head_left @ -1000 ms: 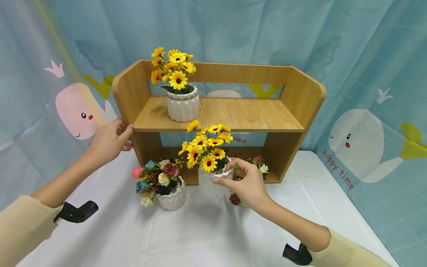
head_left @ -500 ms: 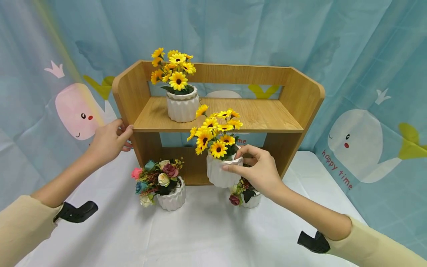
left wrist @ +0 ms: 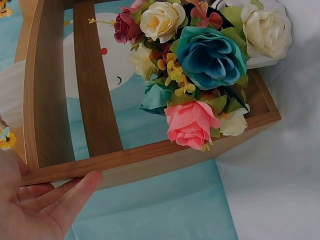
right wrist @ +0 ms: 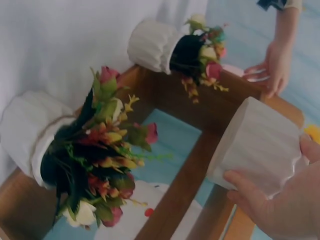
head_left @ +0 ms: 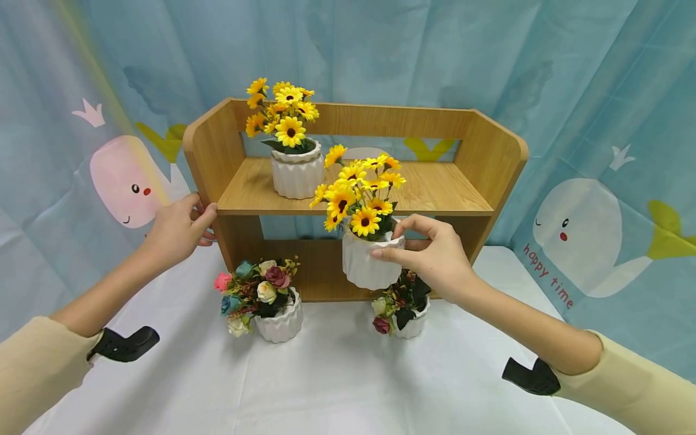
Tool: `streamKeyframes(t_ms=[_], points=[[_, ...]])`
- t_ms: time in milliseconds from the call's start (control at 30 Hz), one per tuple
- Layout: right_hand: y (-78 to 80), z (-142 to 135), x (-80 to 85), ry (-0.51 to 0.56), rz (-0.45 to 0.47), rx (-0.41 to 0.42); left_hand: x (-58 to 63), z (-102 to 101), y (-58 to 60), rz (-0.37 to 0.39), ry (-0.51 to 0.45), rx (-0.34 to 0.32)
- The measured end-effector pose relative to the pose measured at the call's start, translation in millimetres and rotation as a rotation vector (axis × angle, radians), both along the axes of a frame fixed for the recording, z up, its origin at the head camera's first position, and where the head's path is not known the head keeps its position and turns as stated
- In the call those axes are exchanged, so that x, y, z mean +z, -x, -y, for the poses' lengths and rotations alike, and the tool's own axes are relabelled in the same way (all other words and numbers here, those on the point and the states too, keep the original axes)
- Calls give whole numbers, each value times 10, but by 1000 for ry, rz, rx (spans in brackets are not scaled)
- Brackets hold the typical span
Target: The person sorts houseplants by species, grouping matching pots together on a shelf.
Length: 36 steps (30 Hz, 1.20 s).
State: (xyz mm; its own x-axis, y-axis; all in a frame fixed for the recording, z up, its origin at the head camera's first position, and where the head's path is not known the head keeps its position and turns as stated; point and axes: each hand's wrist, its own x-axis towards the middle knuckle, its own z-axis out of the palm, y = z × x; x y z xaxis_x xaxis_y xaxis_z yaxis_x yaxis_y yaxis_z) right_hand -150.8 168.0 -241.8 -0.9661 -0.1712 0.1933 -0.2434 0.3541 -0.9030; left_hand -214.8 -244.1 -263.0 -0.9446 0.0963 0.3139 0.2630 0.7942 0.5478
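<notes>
My right hand (head_left: 437, 257) pinches the rim of a white fluted flowerpot (head_left: 370, 266) with yellow sunflowers. The pot hangs upright in front of the wooden shelf (head_left: 353, 211), its flowers overlapping the upper board in the head view. In the right wrist view, the pot's side (right wrist: 260, 145) shows with the thumb (right wrist: 245, 187) against it. My left hand (head_left: 182, 229) holds the shelf's left side panel by its front edge, as the left wrist view also shows with fingers (left wrist: 82, 192) along the outer face. Another sunflower pot (head_left: 298, 172) stands on the upper board's left part.
Two white pots of mixed roses stand on the white-clothed table (head_left: 326, 386) before the shelf: the left rose pot (head_left: 280, 320) and the right rose pot (head_left: 411, 323), partly behind the held pot. A blue printed curtain (head_left: 380, 48) hangs behind.
My right hand has lifted the sunflower pot up and slightly rightward, from low before the shelf to near the upper board's height, uncovering more of the right rose pot. The left hand stays put.
</notes>
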Motion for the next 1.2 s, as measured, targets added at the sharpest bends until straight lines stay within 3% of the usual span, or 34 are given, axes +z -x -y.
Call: streamKeyframes(t_ms=[400, 700, 933, 1200], points=[[44, -82, 312, 0, -25, 6, -1, 8, 10, 9, 1, -3], [192, -153, 509, -36, -57, -67, 26, 1, 11, 27, 13, -11], [332, -203, 626, -51, -99, -99, 108, 30, 33, 97, 68, -31], [490, -202, 730, -54, -124, -136, 226, 104, 77, 279, 168, -120]])
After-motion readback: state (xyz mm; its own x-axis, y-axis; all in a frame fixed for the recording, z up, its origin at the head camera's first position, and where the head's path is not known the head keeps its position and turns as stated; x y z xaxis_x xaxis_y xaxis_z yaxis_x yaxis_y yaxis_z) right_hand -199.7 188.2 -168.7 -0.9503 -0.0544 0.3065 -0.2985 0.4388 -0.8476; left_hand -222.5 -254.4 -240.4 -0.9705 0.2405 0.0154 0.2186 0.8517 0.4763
